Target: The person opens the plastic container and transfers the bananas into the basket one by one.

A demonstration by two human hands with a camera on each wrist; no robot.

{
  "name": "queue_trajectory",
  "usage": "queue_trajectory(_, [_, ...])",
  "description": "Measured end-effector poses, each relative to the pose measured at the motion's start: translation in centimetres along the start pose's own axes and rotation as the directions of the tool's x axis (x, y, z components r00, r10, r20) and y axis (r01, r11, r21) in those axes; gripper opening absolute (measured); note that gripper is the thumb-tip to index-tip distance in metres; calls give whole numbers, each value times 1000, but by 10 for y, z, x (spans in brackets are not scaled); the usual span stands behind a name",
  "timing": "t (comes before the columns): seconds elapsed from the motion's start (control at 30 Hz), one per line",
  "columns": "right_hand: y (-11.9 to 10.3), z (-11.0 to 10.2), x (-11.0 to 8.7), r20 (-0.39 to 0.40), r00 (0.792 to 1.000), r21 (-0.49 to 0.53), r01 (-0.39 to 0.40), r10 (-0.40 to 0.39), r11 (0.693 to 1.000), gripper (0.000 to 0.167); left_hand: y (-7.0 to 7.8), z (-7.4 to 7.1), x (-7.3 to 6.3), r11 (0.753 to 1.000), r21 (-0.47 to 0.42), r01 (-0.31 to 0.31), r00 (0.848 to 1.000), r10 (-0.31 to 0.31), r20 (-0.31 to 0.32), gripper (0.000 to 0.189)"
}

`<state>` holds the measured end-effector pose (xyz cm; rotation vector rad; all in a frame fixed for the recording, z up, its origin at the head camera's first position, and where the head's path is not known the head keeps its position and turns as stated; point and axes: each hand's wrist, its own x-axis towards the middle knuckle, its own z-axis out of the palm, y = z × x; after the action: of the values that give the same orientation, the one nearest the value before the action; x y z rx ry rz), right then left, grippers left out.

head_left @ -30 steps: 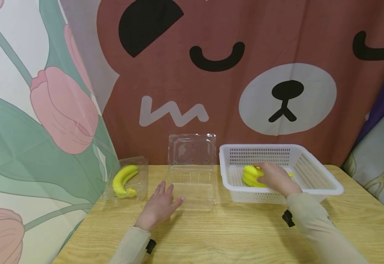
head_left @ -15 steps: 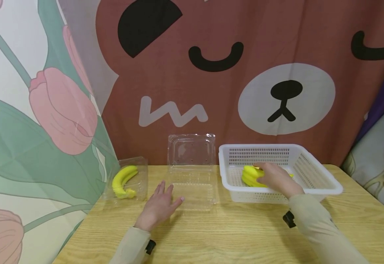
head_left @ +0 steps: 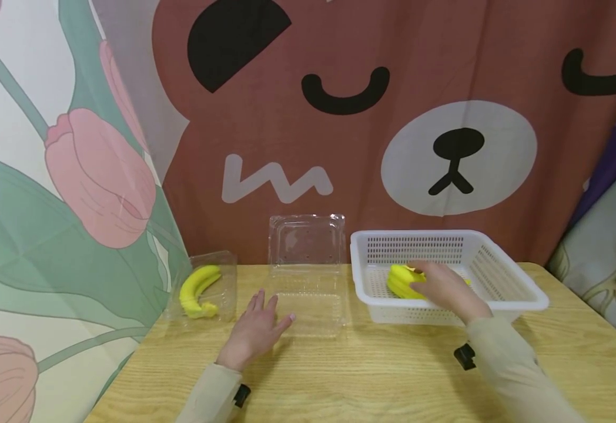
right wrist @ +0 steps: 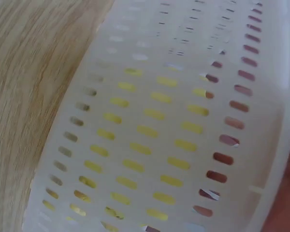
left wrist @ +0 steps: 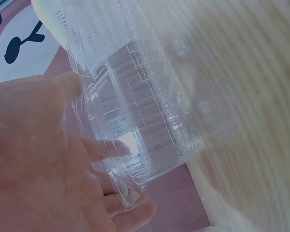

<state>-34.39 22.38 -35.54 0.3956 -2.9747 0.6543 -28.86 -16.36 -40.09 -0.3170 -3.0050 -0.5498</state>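
My left hand (head_left: 255, 333) is spread, palm down, at the left side of an open clear plastic clamshell box (head_left: 310, 314). In the left wrist view its straight fingers (left wrist: 130, 220) lie against the box rim, and the ribbed box wall (left wrist: 130, 96) shows beside them. Over on the right, my right hand (head_left: 448, 288) reaches into a white basket (head_left: 414, 315) and grips yellow bananas (head_left: 403, 282) from above. Its fingertips are partly hidden. Through the basket's slotted wall (right wrist: 150, 108) the right wrist view shows only yellow patches.
Another clear box (head_left: 228, 294) at the far left holds bananas (head_left: 197, 294). The clamshell's lid (head_left: 308, 241) stands upright behind its base. All rest on a wooden table (head_left: 350, 376), with a bear-print curtain (head_left: 255, 129) right behind.
My right forearm has shifted slightly to the right while the hand stays on the bananas in the basket. The left hand and boxes have not visibly moved.
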Motion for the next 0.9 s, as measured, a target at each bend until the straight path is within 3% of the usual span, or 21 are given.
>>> queue_trajectory(0.4, [-18,3,-15,-153,984,26,97,-92,995,45,1,-2,-1,1000,-5,-18,999,18,-28,73])
queue_trajectory(0.57, [-37,9,-20,-215,968,47,144,-131,988,44,0,-2,1,1000,-3,-16,999,16,-34,74])
queue_trajectory(0.77, [-64,21,-19,-258,950,57,198,-177,979,43,-3,-6,2,999,25,-42,994,44,-95,70])
queue_trajectory(0.9, [-83,28,-18,-287,934,65,239,-212,969,43,-4,-13,3,999,-1,-52,990,51,-131,67])
